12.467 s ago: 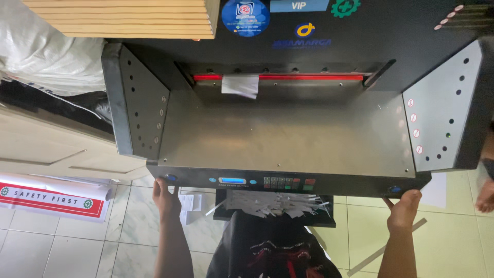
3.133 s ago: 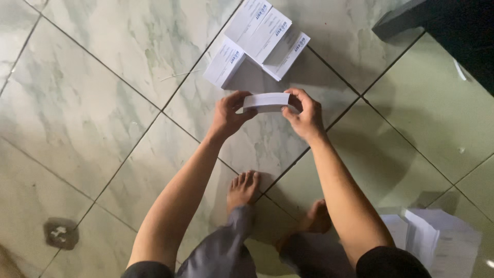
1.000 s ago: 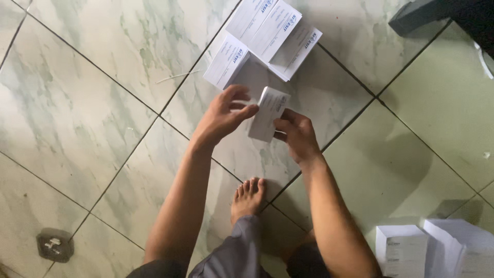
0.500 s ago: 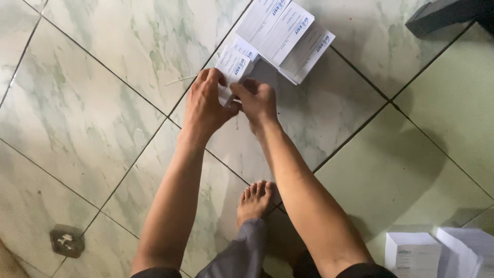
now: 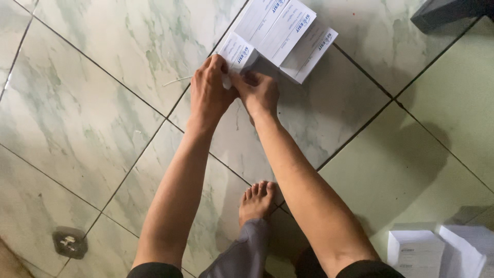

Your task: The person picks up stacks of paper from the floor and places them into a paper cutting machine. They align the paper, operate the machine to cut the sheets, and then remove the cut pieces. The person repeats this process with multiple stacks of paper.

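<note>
A bare foot (image 5: 257,198) rests on the green marbled floor (image 5: 92,103). At five o'clock lie white paper stacks (image 5: 442,252); a floor drain (image 5: 68,242) sits at seven, a dark machine foot (image 5: 445,11) at one.

Dim, even daylight falls on the tiled floor (image 5: 103,103), brightest toward its upper left. A soft shadow pools beside the white paper stacks (image 5: 288,31) and under the right forearm. The glossy tiles show faint sheen, no harsh glare. Focus is fair, with slight softness at the frame's corners.
</note>
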